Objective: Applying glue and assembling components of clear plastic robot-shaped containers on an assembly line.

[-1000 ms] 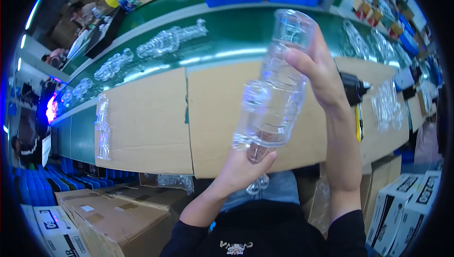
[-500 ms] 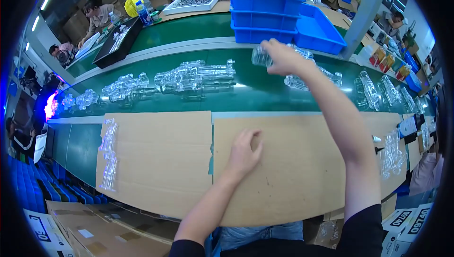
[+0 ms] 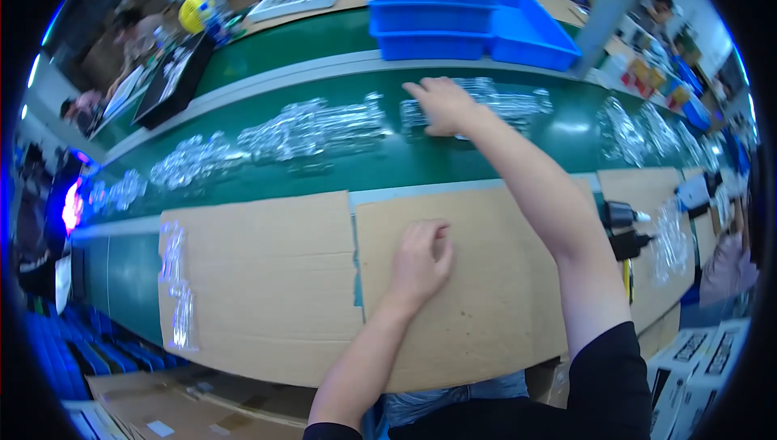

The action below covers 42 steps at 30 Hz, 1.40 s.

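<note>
My right hand (image 3: 447, 106) reaches out over a row of clear plastic parts (image 3: 518, 103) on the green surface. Its fingers are apart, over the left end of that row, and I see nothing gripped in them; the hand hides part of the row. My left hand (image 3: 422, 258) rests on the brown cardboard sheet (image 3: 477, 302), loosely curled, with a gap between thumb and fingers and nothing in it. Further left on the green surface lies another heap of clear plastic parts (image 3: 312, 131). Motion blurs their exact shape.
Stacked blue bins (image 3: 433, 19) stand beyond the green surface. At the right lie dark bottles with pointed tips (image 3: 622, 215) and more clear parts (image 3: 670, 242). Clear parts (image 3: 183, 318) line the left cardboard's edge. A black tray (image 3: 174, 80) sits at the far left. People sit further off.
My right hand has moved left and slightly down, and the clear part it held now lies among the row under it. My left hand stays put. The whole view has shifted a little.
</note>
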{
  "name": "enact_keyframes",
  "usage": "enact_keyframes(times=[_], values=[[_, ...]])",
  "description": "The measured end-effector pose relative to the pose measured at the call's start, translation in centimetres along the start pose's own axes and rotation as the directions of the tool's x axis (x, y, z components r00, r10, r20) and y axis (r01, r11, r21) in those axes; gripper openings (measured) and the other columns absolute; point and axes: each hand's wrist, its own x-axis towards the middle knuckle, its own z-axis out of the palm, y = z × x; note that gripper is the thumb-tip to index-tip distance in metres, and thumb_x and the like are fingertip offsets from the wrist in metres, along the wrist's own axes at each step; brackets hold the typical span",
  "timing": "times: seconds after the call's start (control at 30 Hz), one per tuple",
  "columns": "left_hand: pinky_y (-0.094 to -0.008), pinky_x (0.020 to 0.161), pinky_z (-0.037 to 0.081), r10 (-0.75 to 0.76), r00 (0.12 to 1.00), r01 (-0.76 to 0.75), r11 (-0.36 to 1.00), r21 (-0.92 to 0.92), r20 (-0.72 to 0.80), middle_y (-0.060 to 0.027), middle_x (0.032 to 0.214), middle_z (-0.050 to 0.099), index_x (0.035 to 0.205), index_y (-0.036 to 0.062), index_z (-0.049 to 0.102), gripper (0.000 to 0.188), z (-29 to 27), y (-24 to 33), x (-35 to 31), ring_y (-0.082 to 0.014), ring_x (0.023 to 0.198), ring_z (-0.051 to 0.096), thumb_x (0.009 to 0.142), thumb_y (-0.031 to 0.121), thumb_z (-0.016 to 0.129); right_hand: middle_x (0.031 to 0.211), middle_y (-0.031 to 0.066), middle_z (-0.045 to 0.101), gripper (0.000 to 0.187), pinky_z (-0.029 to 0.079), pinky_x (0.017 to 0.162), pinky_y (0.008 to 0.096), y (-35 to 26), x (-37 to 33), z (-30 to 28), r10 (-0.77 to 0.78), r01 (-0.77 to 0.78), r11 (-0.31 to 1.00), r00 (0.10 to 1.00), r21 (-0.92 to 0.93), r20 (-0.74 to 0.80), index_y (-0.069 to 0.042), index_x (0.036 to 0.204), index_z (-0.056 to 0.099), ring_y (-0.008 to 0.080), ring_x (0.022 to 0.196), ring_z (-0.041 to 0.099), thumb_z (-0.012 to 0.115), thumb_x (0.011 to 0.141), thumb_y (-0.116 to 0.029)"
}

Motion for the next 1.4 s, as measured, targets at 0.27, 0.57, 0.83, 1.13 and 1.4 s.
enact_keyframes(times=[0.27, 0.57, 0.83, 1.13, 1.4], values=[[-0.0330, 0.079, 0.047, -0.088, 0.996, 0.088, 0.995, 0.057, 0.005, -0.0096, 0.092, 0.061, 0.101, 0.0027, 0.060, 0.026, -0.1, 0.1, -0.6, -0.0238, 0.083, 0.058, 0.075, 0.002, 0.061, 0.099, 0.0162, 0.059, 0.031, 0.050, 0.076, 0.0421, -1.7, -12.9, -9.4, -0.078, 0.093, 0.994, 0.971, -0.057, 0.226, -0.009, 0.108, 0.055, 0.0319, 0.083, 0.062, 0.060, 0.078, -0.017], [-0.0330, 0.084, 0.047, 0.047, 0.944, 0.107, 0.894, 0.435, -0.328, -0.0106, 0.099, 0.065, 0.104, 0.0024, 0.062, 0.030, -14.7, -2.8, -1.4, -0.0250, 0.092, 0.060, 0.074, 0.010, 0.064, 0.072, 0.0060, 0.060, 0.036, 0.046, 0.061, 0.0262, -5.4, -45.4, -14.0, 0.153, 0.115, 0.320, 0.973, 0.940, -0.171, -0.003, 0.108, 0.061, 0.0189, 0.062, 0.058, 0.069, 0.077, -0.018], [-0.0407, 0.090, 0.045, -0.134, 0.658, 0.747, 0.237, 0.621, -0.741, -0.0200, 0.109, 0.061, 0.115, 0.0005, 0.057, 0.052, -36.6, -8.1, -11.9, -0.0369, 0.100, 0.057, 0.077, 0.035, 0.065, 0.083, 0.0009, 0.047, 0.050, 0.035, 0.052, 0.0142, -2.4, -53.0, -3.5, 0.871, 0.131, -0.322, 0.428, 0.938, 0.240, -0.006, 0.141, 0.029, 0.0047, 0.063, 0.043, 0.048, 0.096, -0.020], [-0.0396, 0.083, 0.050, -0.112, 0.791, 0.589, 0.408, 0.698, -0.602, -0.0207, 0.112, 0.061, 0.127, -0.0029, 0.047, 0.069, -45.7, -18.8, -11.8, -0.0338, 0.093, 0.062, 0.068, 0.023, 0.075, 0.106, 0.0169, 0.061, 0.048, 0.052, 0.049, 0.0291, 1.1, -50.9, 0.3, 0.657, 0.527, -0.728, 0.719, 0.438, 0.226, -0.022, 0.148, 0.020, 0.0218, 0.068, 0.060, 0.035, 0.102, -0.025], [-0.0351, 0.093, 0.043, 0.057, 0.906, 0.156, 0.877, 0.455, -0.420, -0.0176, 0.124, 0.050, 0.135, 0.0071, 0.038, 0.066, -28.6, 2.7, -3.0, -0.0270, 0.106, 0.052, 0.078, 0.006, 0.069, 0.091, 0.0176, 0.066, 0.052, 0.038, 0.041, 0.0172, 2.3, -47.3, -2.4, 0.743, 0.466, -0.668, 0.467, 0.580, 0.480, -0.021, 0.141, 0.032, 0.0150, 0.058, 0.058, 0.047, 0.094, -0.038]])
